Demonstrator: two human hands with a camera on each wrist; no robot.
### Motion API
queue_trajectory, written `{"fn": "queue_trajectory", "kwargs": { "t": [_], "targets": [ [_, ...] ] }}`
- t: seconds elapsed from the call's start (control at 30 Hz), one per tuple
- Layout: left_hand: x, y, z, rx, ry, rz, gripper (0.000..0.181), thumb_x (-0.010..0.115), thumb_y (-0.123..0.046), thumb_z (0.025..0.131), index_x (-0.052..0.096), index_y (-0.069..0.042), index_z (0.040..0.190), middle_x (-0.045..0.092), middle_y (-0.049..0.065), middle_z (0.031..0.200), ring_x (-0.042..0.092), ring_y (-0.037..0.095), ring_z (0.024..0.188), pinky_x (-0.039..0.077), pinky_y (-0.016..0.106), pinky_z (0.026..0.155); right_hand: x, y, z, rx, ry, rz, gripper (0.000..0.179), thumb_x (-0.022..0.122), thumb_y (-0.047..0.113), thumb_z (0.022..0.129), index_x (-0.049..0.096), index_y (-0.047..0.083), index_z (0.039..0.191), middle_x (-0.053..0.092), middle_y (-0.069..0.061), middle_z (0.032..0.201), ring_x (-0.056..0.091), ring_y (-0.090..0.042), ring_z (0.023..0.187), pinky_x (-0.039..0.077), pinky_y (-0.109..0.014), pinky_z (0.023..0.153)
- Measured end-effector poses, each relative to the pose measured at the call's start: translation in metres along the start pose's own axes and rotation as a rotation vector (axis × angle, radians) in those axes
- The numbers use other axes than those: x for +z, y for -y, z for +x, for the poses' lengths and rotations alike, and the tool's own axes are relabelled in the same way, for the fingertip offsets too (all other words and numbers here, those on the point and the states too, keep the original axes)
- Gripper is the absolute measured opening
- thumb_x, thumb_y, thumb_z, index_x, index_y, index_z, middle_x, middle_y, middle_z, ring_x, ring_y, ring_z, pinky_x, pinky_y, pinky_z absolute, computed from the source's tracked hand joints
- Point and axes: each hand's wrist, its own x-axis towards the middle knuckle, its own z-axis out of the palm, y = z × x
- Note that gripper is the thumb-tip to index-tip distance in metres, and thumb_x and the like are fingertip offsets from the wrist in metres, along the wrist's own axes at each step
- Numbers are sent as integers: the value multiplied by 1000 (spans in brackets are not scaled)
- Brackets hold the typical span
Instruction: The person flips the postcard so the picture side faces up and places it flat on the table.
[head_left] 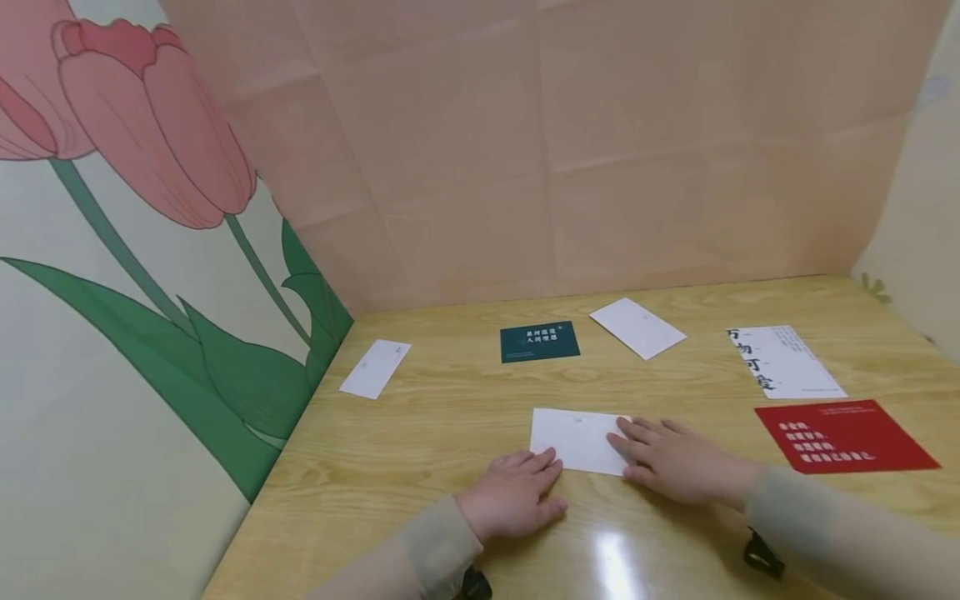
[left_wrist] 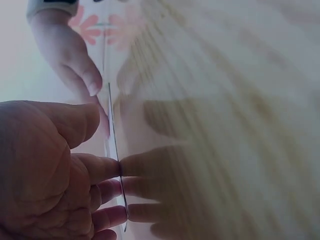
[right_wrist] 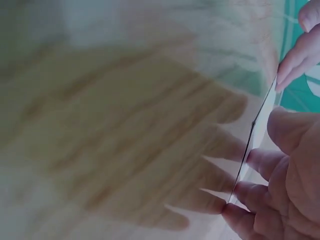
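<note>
A white card (head_left: 577, 442) lies flat near the middle of the wooden table, with faint small print near its far edge. My left hand (head_left: 513, 493) touches its near left corner with extended fingertips, thumb apart on the table side. Across the card's right end rest the fingers of my right hand (head_left: 678, 460). Seen edge-on in the left wrist view, the card (left_wrist: 116, 140) has the left fingertips (left_wrist: 112, 217) on it. The right wrist view also shows the card (right_wrist: 255, 122) as a thin line, right fingertips (right_wrist: 245, 192) along it.
Beyond the hands lie a small white card (head_left: 377, 368), a dark green card (head_left: 540, 342) and another white card (head_left: 637, 327). At right are a white card with black characters (head_left: 791, 362) and a red card (head_left: 847, 437). A pinkish cloth (head_left: 570, 150) hangs behind the table (head_left: 420, 467).
</note>
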Motion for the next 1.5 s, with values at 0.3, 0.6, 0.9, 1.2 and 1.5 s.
{"fn": "queue_trajectory", "kwargs": {
  "t": [0.3, 0.6, 0.9, 1.2, 1.5],
  "targets": [
    [2, -8, -9, 68, 7, 30, 63, 31, -60, 98, 33, -25, 150, 22, -10, 157, 25, 15, 142, 23, 38, 113, 1, -4, -9, -6, 43, 3, 63, 44, 57, 95, 43, 20, 146, 33, -9, 153, 26, -38, 140, 15, -64, 109],
    [0, -9, -10, 137, 7, 19, 58, 37, -58, 98, 42, -27, 146, 35, -9, 151, 34, 14, 137, 29, 39, 111, -4, 3, -17, 4, 42, 45, 51, 48, 48, 97, 51, 22, 141, 40, -7, 149, 33, -38, 137, 22, -62, 108],
    [-9, 6, 17, 64, -96, -254, 24, 69, -28, 90, 69, -21, 114, 57, -12, 103, 51, 1, 85, 45, 19, 78, -2, 1, -4, 72, -92, 138, 29, 65, 29, 92, 69, 23, 119, 60, -3, 128, 53, -32, 118, 41, -56, 97],
    [-12, 19, 43, -207, -168, -374, 40, 77, -26, 83, 64, -21, 120, 51, -2, 114, 51, 13, 89, 47, 30, 86, -6, -5, 9, 98, -134, 233, 27, 80, 18, 77, 72, 20, 102, 63, 7, 98, 53, -15, 86, 47, -39, 79],
    [-21, 27, 54, -252, -119, -421, 47, 82, -27, 77, 60, -20, 118, 53, -2, 113, 49, 14, 95, 45, 33, 93, -12, -7, 21, 240, -94, 455, 29, 81, 14, 76, 69, 16, 103, 61, 1, 97, 52, -19, 84, 48, -39, 78]
  ]
}}
